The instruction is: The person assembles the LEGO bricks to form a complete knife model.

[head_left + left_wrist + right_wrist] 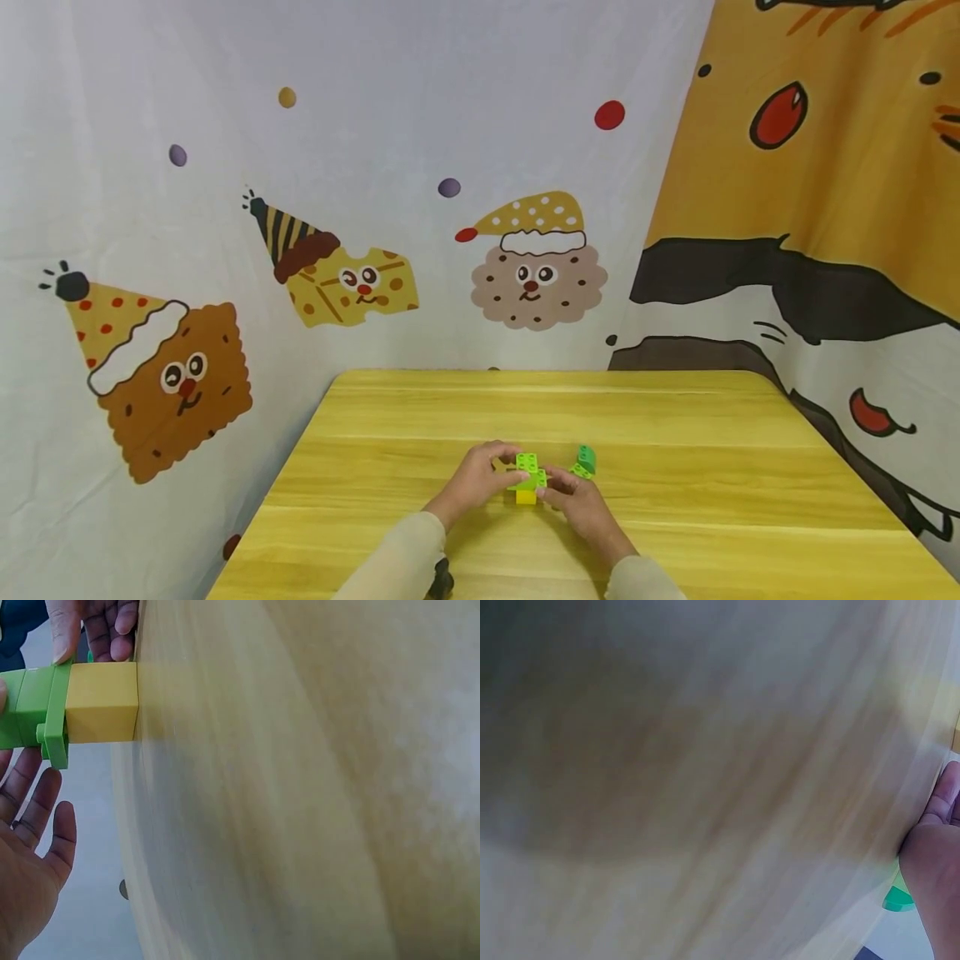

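Sleeves in pale cream reach in from the near side, a small dark object beside the left one. The left hand pinches the upper lime-green toy bricks between thumb and finger, its other fingers loosely spread. The right hand pinches the right end of the wider lime-green piece below them. These form one upright stack between the hands, its yellow block standing on the wood-grain table. Just beyond the right hand lies a darker green curved brick, touching a lime-green piece. Behind the table hangs a white printed cloth, with a cracker, a cheese wedge and a cookie in hats, and a large orange cartoon figure at right.
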Tool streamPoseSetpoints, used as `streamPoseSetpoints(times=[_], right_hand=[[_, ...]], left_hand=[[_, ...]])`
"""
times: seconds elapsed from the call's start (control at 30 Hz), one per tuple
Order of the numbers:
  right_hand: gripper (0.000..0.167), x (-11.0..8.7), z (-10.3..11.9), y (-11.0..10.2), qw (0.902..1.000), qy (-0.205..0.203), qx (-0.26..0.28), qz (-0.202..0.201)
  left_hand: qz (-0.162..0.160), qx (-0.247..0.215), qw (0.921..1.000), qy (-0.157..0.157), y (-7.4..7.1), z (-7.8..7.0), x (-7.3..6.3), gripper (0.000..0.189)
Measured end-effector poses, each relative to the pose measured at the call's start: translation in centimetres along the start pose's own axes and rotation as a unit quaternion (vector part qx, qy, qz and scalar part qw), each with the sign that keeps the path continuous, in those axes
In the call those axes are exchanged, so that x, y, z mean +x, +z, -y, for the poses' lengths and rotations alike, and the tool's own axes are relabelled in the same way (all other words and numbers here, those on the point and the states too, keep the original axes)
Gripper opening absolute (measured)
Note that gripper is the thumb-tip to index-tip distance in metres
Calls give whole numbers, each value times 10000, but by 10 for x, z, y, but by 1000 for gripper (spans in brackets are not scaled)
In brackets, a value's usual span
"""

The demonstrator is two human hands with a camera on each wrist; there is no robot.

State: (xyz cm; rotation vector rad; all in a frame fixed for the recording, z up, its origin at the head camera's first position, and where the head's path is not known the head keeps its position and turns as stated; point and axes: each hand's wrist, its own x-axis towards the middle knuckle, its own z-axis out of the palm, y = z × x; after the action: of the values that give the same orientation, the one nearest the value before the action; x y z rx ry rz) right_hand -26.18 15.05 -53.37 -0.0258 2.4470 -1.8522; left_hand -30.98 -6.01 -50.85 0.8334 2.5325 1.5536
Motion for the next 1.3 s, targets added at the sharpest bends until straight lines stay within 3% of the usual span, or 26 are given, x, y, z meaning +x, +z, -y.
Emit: streamPoseSetpoints(times=[0.73, 1.03, 1.3], right_hand=[[53, 3, -4, -1, 9998, -22, 188, 109], [55, 2, -5, 0, 9998, -9, 146, 96], [53, 4, -6, 1, 9998, -16, 193, 18]], left_hand=[[94, -161, 9995, -273, 0, 2, -1, 30], [157, -304, 9983, -481, -9, 12, -8, 48], [294, -479, 9970, -541, -14, 19, -10, 46]])
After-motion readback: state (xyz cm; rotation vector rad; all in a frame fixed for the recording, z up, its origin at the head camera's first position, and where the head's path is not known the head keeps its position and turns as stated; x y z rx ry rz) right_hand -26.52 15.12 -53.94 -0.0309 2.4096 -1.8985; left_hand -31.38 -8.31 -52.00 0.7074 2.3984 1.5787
